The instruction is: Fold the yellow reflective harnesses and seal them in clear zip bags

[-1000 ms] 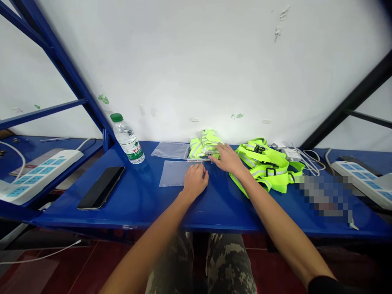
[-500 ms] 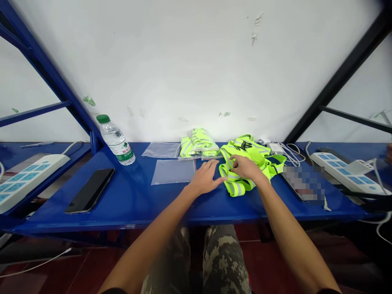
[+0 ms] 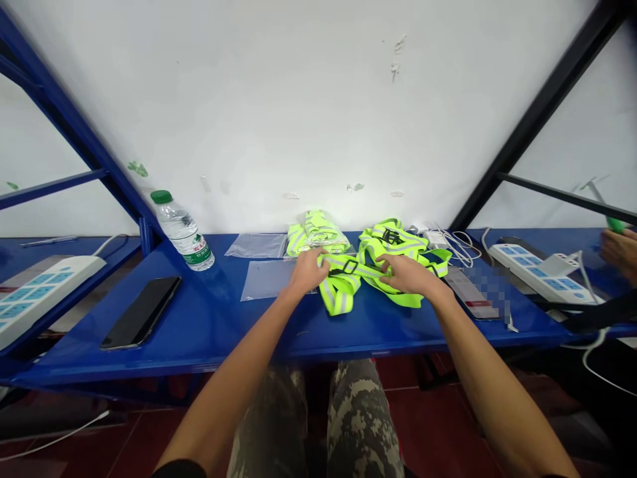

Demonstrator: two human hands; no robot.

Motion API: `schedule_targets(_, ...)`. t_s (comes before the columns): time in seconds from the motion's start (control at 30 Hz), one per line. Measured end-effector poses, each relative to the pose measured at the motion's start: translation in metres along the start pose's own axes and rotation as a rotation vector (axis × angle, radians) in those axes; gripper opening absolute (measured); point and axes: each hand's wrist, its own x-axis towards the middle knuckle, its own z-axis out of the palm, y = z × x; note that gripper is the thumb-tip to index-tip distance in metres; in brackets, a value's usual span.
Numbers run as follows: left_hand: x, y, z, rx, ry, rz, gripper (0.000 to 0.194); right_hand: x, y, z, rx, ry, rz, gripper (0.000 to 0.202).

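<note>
A neon-yellow reflective strap (image 3: pixel 343 295) with grey stripes and a black slider buckle stretches between my hands. My left hand (image 3: pixel 307 271) has its fingers closed on the strap's left end, in front of the bagged bundles. Near the pile's front edge, my right hand (image 3: pixel 404 273) pinches the strap with thumb and fingers. Behind and around the right hand lies the loose pile of the same reflective straps (image 3: pixel 393 232), a black buckle on top. Folded straps in clear bags (image 3: pixel 318 232) rest against the wall. Two flat clear plastic bags (image 3: pixel 261 279) lie left of my left hand.
On the blue table (image 3: pixel 209 325) stands a water bottle (image 3: pixel 184 232) at left, near a black phone (image 3: pixel 142 312). Another phone (image 3: pixel 470 295) and white cables (image 3: pixel 460 244) lie at right. Power strips (image 3: pixel 542 275) flank the table. At far right is another person's hand (image 3: pixel 620 252).
My left hand has moved left and closed on a strap, drawing it out from the pile. My right hand stays at the pile's front. Another person's hand shows more at right.
</note>
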Motion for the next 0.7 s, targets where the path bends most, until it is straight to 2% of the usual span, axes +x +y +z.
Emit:
schedule_targets(0.07,0.003,0.0,-0.019,-0.031,0.157,-0.026,0.032,0.004,-0.001,-0.003,-0.003,-0.024,-0.011,0.039)
schedule_targets(0.13,0.006,0.003,-0.037,-0.044,0.293,-0.034,0.032,0.005,-0.009,-0.007,0.054,-0.056,-0.058,0.039)
schedule_targets(0.27,0.011,0.008,-0.062,-0.102,0.493,-0.13,0.034,0.005,-0.032,-0.011,0.341,-0.146,-0.22,0.062)
schedule_targets(0.3,0.011,0.009,-0.066,-0.13,0.528,-0.149,0.036,0.005,-0.037,-0.01,0.403,-0.172,-0.251,0.056)
schedule_targets(0.37,0.013,0.008,-0.074,-0.175,0.609,-0.173,0.037,0.007,-0.042,-0.01,0.456,-0.16,-0.264,0.03)
schedule_targets(0.43,0.014,0.004,-0.083,-0.183,0.716,-0.179,0.035,0.011,-0.04,-0.015,0.485,0.033,-0.198,0.023)
schedule_targets(0.5,0.017,0.0,-0.094,-0.172,0.816,-0.158,0.034,0.015,-0.035,-0.026,0.574,0.34,-0.124,0.018)
schedule_targets(0.57,0.019,-0.003,-0.106,-0.189,0.898,-0.141,0.032,0.019,-0.03,-0.045,0.734,0.617,-0.112,0.027)
schedule_targets(0.63,0.022,-0.006,-0.118,-0.249,0.953,-0.161,0.031,0.02,-0.029,-0.067,0.883,0.779,-0.149,0.03)
schedule_targets(0.7,0.024,-0.009,-0.129,-0.339,0.958,-0.23,0.029,0.02,-0.033,-0.087,0.997,0.878,-0.127,0.027)
